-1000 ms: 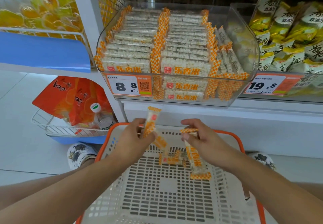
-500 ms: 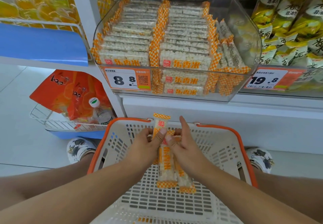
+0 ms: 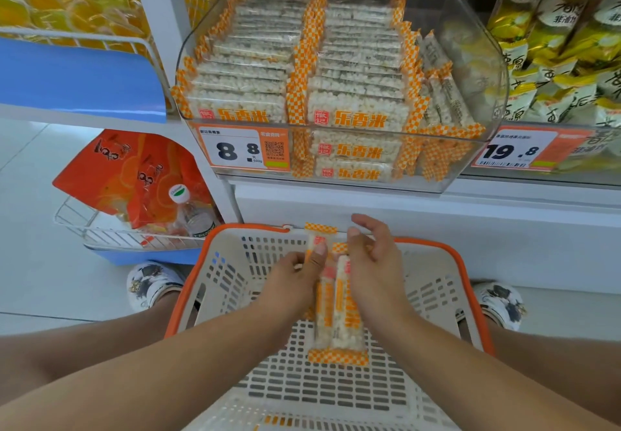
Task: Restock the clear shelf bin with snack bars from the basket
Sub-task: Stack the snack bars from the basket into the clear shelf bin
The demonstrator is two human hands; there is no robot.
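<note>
Both hands gather snack bars above the basket: the left hand pinches them, and the right hand presses alongside, fingers loosely extended. Next, judged: secure the bundle, lift it, and lay it into the clear bin, which already looks nearly full.

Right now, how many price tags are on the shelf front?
2: the 8.8 tag on the clear bin's front, the 19.8 tag on the neighbouring bin to its right.

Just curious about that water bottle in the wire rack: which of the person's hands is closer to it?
Left. The left hand holds snack bars over the basket, right of the water bottle; the right hand lies farther right.
</note>
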